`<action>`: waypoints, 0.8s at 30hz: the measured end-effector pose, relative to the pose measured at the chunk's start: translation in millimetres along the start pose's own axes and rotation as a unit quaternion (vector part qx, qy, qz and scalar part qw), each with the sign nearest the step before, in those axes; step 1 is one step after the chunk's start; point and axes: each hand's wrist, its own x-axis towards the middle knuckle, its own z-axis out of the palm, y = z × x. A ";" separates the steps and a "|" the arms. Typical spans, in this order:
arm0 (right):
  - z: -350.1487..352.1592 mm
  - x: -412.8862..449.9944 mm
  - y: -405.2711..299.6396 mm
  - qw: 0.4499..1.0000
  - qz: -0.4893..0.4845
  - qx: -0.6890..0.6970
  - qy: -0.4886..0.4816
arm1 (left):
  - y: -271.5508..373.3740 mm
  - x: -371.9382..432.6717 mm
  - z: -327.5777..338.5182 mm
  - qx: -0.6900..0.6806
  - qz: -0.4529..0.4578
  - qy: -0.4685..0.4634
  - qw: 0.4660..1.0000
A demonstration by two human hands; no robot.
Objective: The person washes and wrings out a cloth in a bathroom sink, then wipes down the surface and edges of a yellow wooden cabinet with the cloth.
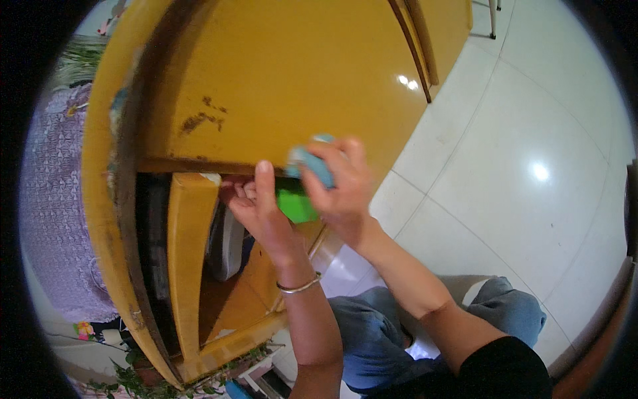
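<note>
A light-blue cloth (319, 167) is bunched in my right hand (346, 187), near the edge of a yellow wooden cabinet door (299, 75). That hand is blurred. My left hand (256, 204), with a bangle on its wrist, grips the same door edge, thumb up and fingers partly hidden behind it. Dark worn patches (202, 119) mark the door's face. Inside the cabinet, beyond my hands, are a bright green object (297, 202) and a grey-white item (229, 249) whose kind I cannot tell.
The cabinet's top edge (104, 149) is chipped, and a purple textured cloth (65, 199) lies over it. Leafy plants (144, 369) stand at lower left. White floor tiles (498, 199) extend to the right, with a thin furniture leg (493, 22) at the top.
</note>
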 end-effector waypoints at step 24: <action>-2.9 -26.0 36.6 0.997 0.071 0.006 0.027 | -5.3 -2.5 9.1 -0.032 0.021 0.017 0.999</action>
